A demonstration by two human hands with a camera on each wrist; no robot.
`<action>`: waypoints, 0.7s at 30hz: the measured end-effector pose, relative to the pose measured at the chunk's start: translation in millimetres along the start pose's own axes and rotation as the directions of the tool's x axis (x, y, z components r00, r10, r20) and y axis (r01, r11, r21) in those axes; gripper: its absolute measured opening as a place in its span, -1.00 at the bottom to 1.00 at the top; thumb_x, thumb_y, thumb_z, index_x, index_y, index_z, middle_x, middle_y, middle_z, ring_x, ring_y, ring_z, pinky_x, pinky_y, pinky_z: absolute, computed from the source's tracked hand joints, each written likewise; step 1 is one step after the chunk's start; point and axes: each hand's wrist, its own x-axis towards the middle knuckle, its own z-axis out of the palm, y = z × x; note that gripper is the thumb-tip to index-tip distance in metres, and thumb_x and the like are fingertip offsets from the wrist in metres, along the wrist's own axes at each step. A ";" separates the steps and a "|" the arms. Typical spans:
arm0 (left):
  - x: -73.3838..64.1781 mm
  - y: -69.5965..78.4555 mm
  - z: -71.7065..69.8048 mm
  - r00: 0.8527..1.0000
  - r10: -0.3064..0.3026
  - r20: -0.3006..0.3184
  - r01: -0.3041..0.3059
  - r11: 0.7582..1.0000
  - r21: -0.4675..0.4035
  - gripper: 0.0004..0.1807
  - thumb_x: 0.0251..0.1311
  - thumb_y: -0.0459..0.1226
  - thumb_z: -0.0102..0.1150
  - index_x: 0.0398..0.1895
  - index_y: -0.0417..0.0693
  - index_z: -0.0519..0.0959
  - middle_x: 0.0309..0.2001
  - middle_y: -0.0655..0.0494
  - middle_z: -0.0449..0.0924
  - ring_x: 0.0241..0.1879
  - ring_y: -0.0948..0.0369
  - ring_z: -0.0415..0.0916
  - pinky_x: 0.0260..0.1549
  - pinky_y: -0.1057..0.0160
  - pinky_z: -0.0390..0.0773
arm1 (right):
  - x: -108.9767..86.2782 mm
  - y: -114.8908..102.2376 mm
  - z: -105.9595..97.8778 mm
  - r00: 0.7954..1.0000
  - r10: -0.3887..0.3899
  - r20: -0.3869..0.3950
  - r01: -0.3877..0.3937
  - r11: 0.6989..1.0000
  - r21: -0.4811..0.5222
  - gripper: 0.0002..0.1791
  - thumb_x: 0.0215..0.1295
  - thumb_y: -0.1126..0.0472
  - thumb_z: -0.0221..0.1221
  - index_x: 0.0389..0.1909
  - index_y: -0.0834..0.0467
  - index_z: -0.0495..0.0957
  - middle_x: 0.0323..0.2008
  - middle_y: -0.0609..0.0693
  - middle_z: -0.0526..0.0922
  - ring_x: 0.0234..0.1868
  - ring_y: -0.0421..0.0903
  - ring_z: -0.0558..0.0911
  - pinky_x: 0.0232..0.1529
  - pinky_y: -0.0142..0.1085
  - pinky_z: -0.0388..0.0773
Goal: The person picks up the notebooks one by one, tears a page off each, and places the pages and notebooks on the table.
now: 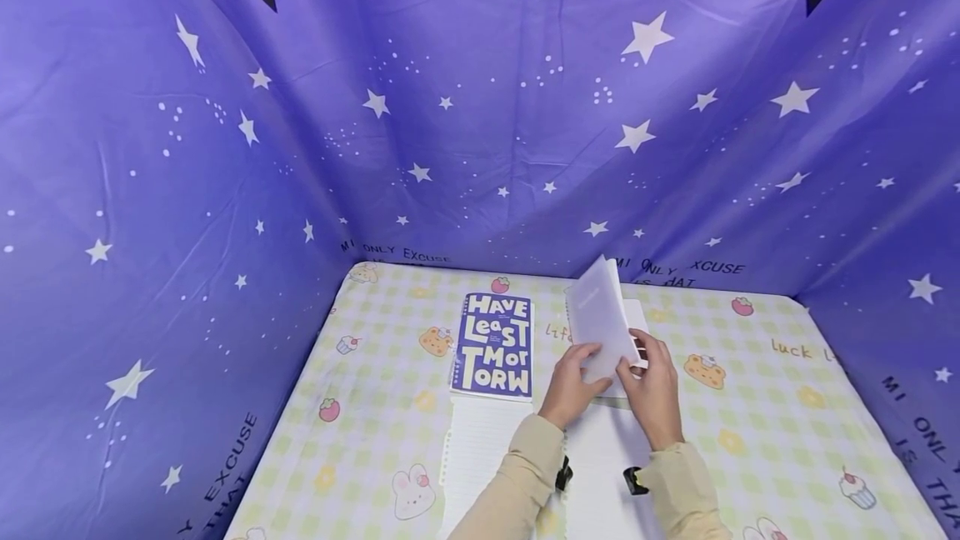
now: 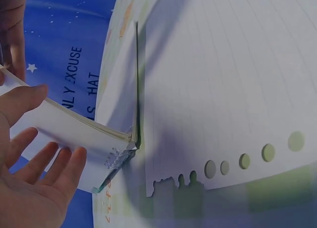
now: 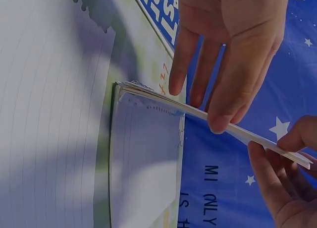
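Observation:
A ring-bound notebook (image 1: 600, 315) stands opened on the table, its cover and a bundle of pages lifted upright and its other part lying flat. My left hand (image 1: 573, 382) holds the lifted bundle near its bound side, thumb on one face and fingers on the other. At the free edge, my right hand (image 1: 651, 382) pinches the same pages between thumb and fingertips, as the right wrist view shows. Lined pages (image 3: 143, 153) lie exposed in the flat part. In front of the notebook, beneath my forearms, lies a loose lined sheet (image 2: 233, 89) with a torn, punched edge.
Left of the notebook lies a blue notebook (image 1: 492, 346) with large white lettering. Another loose lined sheet (image 1: 483, 465) lies in front of it. A patterned cloth covers the table (image 1: 390, 432); a blue star-printed curtain (image 1: 480, 107) encloses the back and sides.

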 end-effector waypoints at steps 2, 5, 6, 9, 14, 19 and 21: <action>-0.1 -1.1 1.3 1.000 0.005 0.001 -0.005 1.000 0.018 -0.40 0.10 -0.31 0.43 0.26 -0.09 0.52 0.23 0.01 0.52 0.21 0.15 0.49 0.11 0.40 0.55 | -0.2 0.8 -1.4 1.000 0.010 -0.001 -0.010 1.000 0.005 -0.45 0.16 0.54 0.17 0.22 0.34 0.43 -0.02 0.29 0.49 -0.04 0.21 0.58 -0.26 -0.79 0.45; 0.2 -2.2 3.3 1.000 0.008 0.002 -0.009 0.999 0.042 -0.41 0.11 -0.29 0.43 0.26 -0.08 0.52 0.24 0.02 0.52 0.22 0.15 0.49 0.12 0.42 0.53 | -0.4 1.9 -2.9 1.000 0.021 -0.003 -0.020 1.000 0.017 -0.45 0.15 0.54 0.17 0.23 0.34 0.44 -0.02 0.30 0.49 -0.04 0.22 0.58 -0.27 -0.83 0.40; 0.4 -2.3 4.0 1.000 0.010 0.002 -0.010 0.999 0.051 -0.41 0.11 -0.29 0.43 0.26 -0.08 0.52 0.24 0.02 0.52 0.22 0.15 0.49 0.12 0.42 0.52 | -0.5 2.5 -3.4 1.000 0.025 -0.004 -0.025 0.999 0.021 -0.45 0.15 0.54 0.17 0.23 0.34 0.44 -0.02 0.30 0.49 -0.04 0.22 0.58 -0.28 -0.85 0.38; 0.8 -2.0 5.5 1.000 0.023 0.000 -0.023 0.997 0.077 -0.42 0.12 -0.28 0.42 0.25 -0.09 0.53 0.24 0.03 0.53 0.23 0.15 0.48 0.19 0.39 0.49 | -0.4 4.2 -4.7 0.999 0.037 -0.009 -0.037 0.999 0.032 -0.45 0.16 0.54 0.17 0.22 0.35 0.44 -0.01 0.32 0.49 -0.04 0.24 0.58 -0.28 -0.88 0.34; 0.4 -0.6 7.5 0.998 0.056 -0.001 -0.055 0.990 0.126 -0.44 0.12 -0.29 0.42 0.23 -0.10 0.54 0.22 0.04 0.54 0.24 0.15 0.47 0.31 0.32 0.40 | 0.6 8.1 -7.6 0.998 0.062 -0.016 -0.061 0.997 0.037 -0.46 0.15 0.55 0.16 0.21 0.37 0.43 -0.01 0.35 0.48 -0.03 0.28 0.56 -0.29 -0.92 0.29; -0.9 -0.4 8.9 0.998 0.063 0.010 -0.064 0.986 0.155 -0.46 0.12 -0.30 0.41 0.22 -0.10 0.55 0.22 0.05 0.55 0.25 0.14 0.47 0.32 0.31 0.38 | 1.4 11.5 -10.0 0.996 0.077 -0.033 -0.076 0.996 0.036 -0.47 0.13 0.56 0.18 0.19 0.39 0.44 -0.06 0.35 0.48 -0.06 0.28 0.56 -0.31 -0.92 0.29; -1.5 -0.9 9.7 0.998 0.060 0.014 -0.062 0.984 0.169 -0.46 0.12 -0.29 0.41 0.22 -0.10 0.55 0.22 0.05 0.54 0.25 0.13 0.46 0.32 0.30 0.38 | 1.6 12.7 -10.6 0.996 0.086 -0.040 -0.084 0.996 0.034 -0.47 0.12 0.56 0.19 0.19 0.39 0.45 -0.08 0.34 0.48 -0.07 0.27 0.57 -0.31 -0.92 0.30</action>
